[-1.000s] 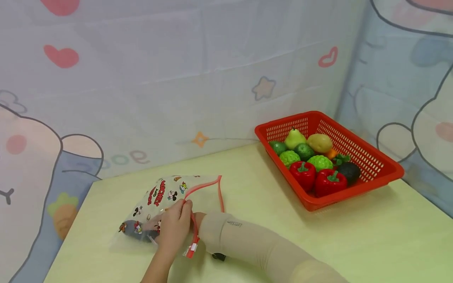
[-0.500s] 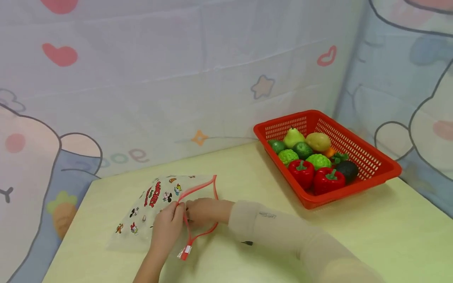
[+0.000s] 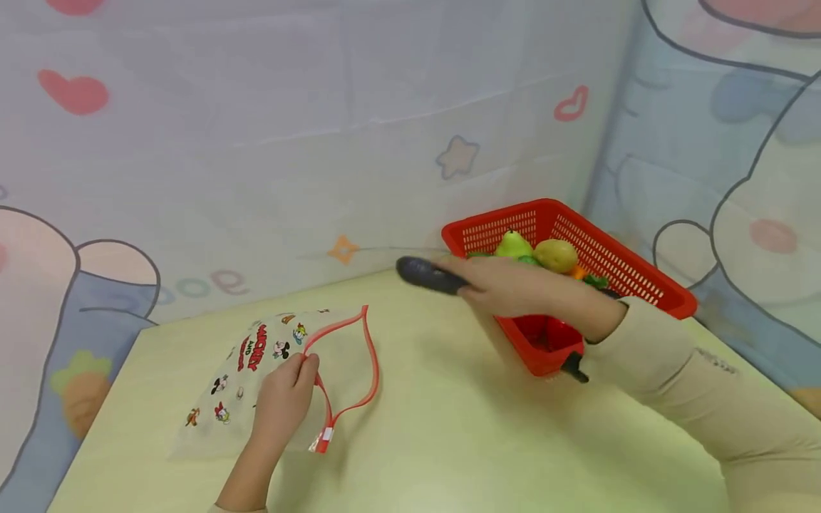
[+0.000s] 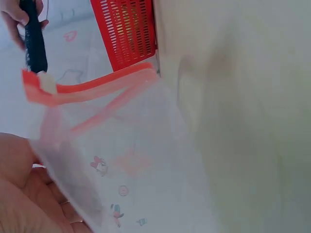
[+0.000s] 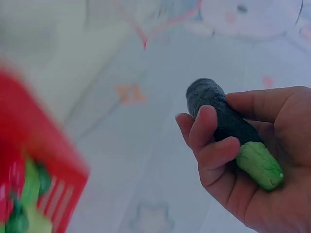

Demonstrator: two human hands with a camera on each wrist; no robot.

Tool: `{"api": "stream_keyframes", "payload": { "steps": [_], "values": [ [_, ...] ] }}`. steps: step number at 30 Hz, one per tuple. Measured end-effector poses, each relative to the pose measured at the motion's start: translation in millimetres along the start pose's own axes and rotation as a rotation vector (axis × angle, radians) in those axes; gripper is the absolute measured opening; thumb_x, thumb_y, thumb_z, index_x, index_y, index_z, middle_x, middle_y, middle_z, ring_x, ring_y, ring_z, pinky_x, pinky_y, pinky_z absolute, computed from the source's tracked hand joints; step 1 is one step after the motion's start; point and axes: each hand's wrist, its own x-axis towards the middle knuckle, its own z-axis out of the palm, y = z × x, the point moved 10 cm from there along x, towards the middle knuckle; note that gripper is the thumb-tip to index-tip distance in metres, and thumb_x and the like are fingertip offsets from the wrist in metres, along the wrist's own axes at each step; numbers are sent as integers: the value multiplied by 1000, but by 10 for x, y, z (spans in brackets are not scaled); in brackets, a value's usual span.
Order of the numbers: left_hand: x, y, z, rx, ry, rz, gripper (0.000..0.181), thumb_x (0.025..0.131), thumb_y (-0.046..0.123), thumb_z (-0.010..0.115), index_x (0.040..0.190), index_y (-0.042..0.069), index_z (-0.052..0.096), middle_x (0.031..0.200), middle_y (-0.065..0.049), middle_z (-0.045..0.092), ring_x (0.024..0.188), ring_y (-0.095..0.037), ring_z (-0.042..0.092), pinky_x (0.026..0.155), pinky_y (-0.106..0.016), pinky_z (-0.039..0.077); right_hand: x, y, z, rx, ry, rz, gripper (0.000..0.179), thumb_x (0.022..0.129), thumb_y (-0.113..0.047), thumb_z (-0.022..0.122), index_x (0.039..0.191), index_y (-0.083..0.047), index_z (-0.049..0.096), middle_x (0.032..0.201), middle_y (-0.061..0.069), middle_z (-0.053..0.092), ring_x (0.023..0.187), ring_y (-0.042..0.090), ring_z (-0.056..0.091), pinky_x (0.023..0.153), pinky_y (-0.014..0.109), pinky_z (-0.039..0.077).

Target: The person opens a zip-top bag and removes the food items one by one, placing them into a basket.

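Note:
A clear zip bag (image 3: pixel 221 420) with cartoon prints and a red zip edge (image 3: pixel 376 363) lies on the table at the left. My left hand (image 3: pixel 285 395) pinches the near side of its mouth, which gapes toward the right. In the head view, my right hand (image 3: pixel 513 285) is over the near left side of the red basket (image 3: pixel 606 246). It grips a dark eggplant (image 3: pixel 423 274), whose blunt end points left. The right wrist view shows the eggplant's green cap (image 5: pixel 260 165) against the palm, with fingers curled round the body.
Inside the basket are a pear (image 3: pixel 513 244), a potato-like yellow item (image 3: pixel 556 255) and a red bell pepper (image 3: pixel 563 333), partly hidden by my right arm. A printed cloth (image 3: pixel 256 142) hangs behind the table (image 3: pixel 410 434).
My right hand has come out of the bag with the eggplant and swung right, up to the basket. My left hand still holds the bag's edge. The head view has shifted slightly.

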Motion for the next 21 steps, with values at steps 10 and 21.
{"api": "stream_keyframes", "payload": {
  "steps": [10,21],
  "values": [
    [146,-34,20,48,-77,-7,34,96,33,43,74,8,49,58,0,39,54,-13,33,51,-26,28,31,1386,58,149,-57,339,56,95,-9,35,141,9,8,104,27,53,73,25,55,66,34,45],
    [130,-120,126,54,-123,-16,38,93,44,46,80,9,53,63,1,44,59,-13,39,55,-27,29,-24,1673,538,35,-314,428,66,94,-11,37,139,15,-4,131,36,39,121,40,43,103,48,32]
  ]
}}
